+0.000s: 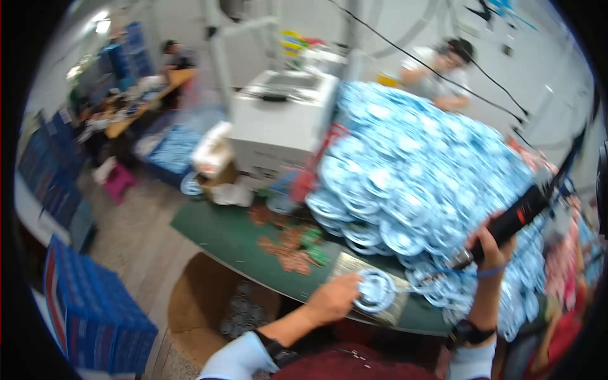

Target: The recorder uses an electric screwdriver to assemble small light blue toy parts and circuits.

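Observation:
Near the table's front edge, my left hand (334, 296) grips the rim of a light blue ring-shaped plastic part (376, 292). The part is held over a pale square pad (345, 265), and a pale strip extends from its right side. My right hand (494, 248) is wrapped round a black power screwdriver (518, 217). Its metal tip slants down to the left, to the right of the held part and apart from it. A tall heap of similar light blue parts (411, 171) rises just beyond both hands. Copper-coloured small pieces (288, 248) and some green ones (315, 237) lie loose left of the pad.
The green tabletop (209, 223) curves along my front. Below it stands an open carton (193, 307) with grey parts. Blue stacked crates (95, 316) are at lower left, a white box-shaped machine (282, 126) behind. A person (446, 69) sits beyond the heap; a red-clothed person (567, 335) is at right.

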Demonstrator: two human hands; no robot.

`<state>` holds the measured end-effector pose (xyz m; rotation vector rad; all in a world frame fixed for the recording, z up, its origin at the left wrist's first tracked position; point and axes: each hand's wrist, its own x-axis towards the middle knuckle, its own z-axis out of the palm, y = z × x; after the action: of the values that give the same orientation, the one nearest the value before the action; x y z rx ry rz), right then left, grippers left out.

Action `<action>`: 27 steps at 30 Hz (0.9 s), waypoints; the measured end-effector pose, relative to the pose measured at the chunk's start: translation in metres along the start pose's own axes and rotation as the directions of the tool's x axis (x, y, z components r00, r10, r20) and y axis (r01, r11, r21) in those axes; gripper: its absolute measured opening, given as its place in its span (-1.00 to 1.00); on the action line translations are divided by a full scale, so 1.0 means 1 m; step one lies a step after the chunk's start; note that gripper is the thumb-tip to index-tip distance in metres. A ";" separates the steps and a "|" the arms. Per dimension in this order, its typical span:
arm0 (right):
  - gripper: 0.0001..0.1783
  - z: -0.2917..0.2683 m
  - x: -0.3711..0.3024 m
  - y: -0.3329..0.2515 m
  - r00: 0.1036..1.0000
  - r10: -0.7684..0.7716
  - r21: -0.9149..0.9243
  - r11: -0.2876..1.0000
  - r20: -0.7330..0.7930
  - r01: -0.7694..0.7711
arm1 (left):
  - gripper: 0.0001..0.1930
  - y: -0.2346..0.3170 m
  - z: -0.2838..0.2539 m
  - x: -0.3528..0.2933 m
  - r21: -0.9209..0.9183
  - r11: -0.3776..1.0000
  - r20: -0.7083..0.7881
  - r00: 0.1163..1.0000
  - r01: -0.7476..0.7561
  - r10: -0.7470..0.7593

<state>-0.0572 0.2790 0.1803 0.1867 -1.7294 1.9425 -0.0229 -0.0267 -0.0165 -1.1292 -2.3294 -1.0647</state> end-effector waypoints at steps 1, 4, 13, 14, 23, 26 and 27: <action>-0.54 0.016 0.003 -0.016 0.999 -0.036 0.039 0.999 0.013 0.036 | -0.74 0.008 -0.008 0.001 0.043 0.999 0.023 0.999 0.032 -0.033; -0.50 0.056 0.011 -0.054 0.987 -0.154 0.048 0.987 0.051 0.152 | -0.62 0.016 -0.017 0.009 0.032 0.997 0.048 0.996 0.072 -0.074; -0.47 0.101 -0.008 -0.027 0.989 -0.101 0.108 0.990 0.106 0.089 | -0.36 0.029 -0.001 0.022 0.042 0.995 0.104 0.990 0.094 -0.098; -0.47 0.104 -0.010 -0.021 0.990 -0.085 0.131 0.989 0.116 0.069 | -0.36 0.028 -0.001 0.022 0.023 0.995 0.094 0.991 0.092 -0.094; -0.51 0.115 -0.009 -0.003 0.988 -0.116 0.147 0.984 0.105 0.100 | -0.53 0.031 -0.003 0.028 -0.243 0.916 -0.104 0.930 0.320 -0.353; -0.60 0.117 -0.010 -0.014 0.995 -0.088 0.292 0.954 0.055 0.069 | -0.67 0.014 -0.002 0.037 -0.167 0.912 -0.110 0.912 0.375 -0.395; -0.62 0.116 -0.009 -0.020 0.995 -0.082 0.352 0.934 0.053 0.058 | -0.67 0.008 -0.005 0.039 -0.168 0.910 -0.112 0.910 0.378 -0.399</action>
<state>-0.0681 0.1662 0.2142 0.4397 -1.3796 2.1996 -0.0409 -0.0063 0.0133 -0.6105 -2.4503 -1.4202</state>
